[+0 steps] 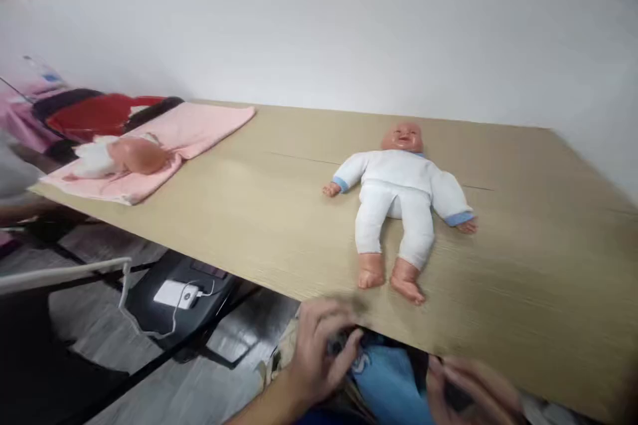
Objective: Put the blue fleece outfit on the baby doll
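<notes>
A baby doll (pixel 405 202) in white clothes with blue cuffs lies on its back on the wooden table (pixel 259 212), feet toward me. My left hand (pixel 319 352) is below the table's near edge with its fingers curled around a small dark object I cannot make out. My right hand (pixel 471 392) is at the bottom edge, blurred, closed around something dark. Both hands are near my lap, just in front of the doll's feet.
A second doll (pixel 124 156) lies on a pink blanket (pixel 194 129) at the table's left end, with red and black cloth (pixel 94 113) behind it. A white wall backs the table. On the floor at left sits a black bag (pixel 179 305) with a white power bank.
</notes>
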Motion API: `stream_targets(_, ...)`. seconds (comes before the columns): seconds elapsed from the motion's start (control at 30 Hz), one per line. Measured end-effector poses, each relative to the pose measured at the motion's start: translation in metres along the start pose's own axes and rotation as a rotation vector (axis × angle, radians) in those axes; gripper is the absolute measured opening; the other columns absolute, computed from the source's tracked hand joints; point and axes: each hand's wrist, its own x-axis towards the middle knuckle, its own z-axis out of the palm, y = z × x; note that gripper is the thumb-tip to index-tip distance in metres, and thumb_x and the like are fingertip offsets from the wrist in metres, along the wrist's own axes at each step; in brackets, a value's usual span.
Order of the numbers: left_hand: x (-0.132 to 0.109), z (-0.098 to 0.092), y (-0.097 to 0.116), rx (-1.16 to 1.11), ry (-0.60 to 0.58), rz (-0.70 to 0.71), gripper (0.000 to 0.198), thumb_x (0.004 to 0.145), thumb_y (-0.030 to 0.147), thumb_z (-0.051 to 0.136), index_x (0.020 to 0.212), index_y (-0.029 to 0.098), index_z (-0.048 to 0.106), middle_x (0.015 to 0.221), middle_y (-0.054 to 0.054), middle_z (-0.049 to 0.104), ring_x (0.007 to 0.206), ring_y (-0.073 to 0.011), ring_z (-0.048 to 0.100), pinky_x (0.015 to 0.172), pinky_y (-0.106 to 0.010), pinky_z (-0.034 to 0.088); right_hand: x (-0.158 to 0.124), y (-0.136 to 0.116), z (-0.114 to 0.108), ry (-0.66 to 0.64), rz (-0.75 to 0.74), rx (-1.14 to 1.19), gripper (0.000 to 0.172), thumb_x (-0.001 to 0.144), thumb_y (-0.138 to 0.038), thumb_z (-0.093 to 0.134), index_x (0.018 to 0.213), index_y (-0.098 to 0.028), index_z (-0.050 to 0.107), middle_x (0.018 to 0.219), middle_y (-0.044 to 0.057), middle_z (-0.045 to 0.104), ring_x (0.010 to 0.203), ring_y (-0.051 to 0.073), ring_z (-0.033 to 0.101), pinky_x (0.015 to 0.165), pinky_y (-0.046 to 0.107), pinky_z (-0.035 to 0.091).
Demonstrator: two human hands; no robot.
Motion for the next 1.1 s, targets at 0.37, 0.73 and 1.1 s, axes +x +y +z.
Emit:
stream_targets(0.37, -0.136, -0.002, -0.006, 0.151, -0.706, -0.704, 0.038, 0.104, 0.054, 0.068, 0.123, 0.021, 0.074, 0.125, -0.015, 0.075, 0.121, -0.0383, 0.065, 0.105, -0.053, 0.052, -0.01, -0.013, 0.068, -1.086, 0.391, 0.352, 0.048, 0.1, -0.02, 0.062, 0.147, -0.027, 0.07, 0.145, 0.011, 0.078, 0.135, 0.035, 0.074, 0.125, 0.053, 0.053)
stream_targets(0.73, -0.117, 0.028, 0.002, -0.493, -0.5, -0.991, 0.065, 0.1, 0.051, 0.072, 0.152, 0.017, 0.052, 0.146, -0.019, 0.067, 0.138, -0.034, 0.062, 0.122, -0.046, 0.046, 0.008, -0.016, 0.071, -1.494, 0.632, 0.538, 0.092, 0.081, -0.033, 0.089, 0.165, -0.022, 0.054, 0.126, 0.011, 0.079, 0.121, 0.033, 0.075, 0.108, 0.043, 0.059)
stream_targets(1.1, -0.065, -0.014, 0.03, -0.566, -0.43, -0.653, 0.039, 0.105, 0.055, 0.077, 0.098, 0.019, 0.065, 0.093, -0.002, 0.064, 0.086, -0.0178, 0.061, 0.079, -0.026, 0.045, 0.083, -0.053, -0.031, -1.132, 0.399, 0.552, 0.022, 0.108, -0.038, 0.069, 0.092, -0.023, 0.072, 0.094, 0.004, 0.074, 0.087, 0.021, 0.072, 0.079, 0.03, 0.057)
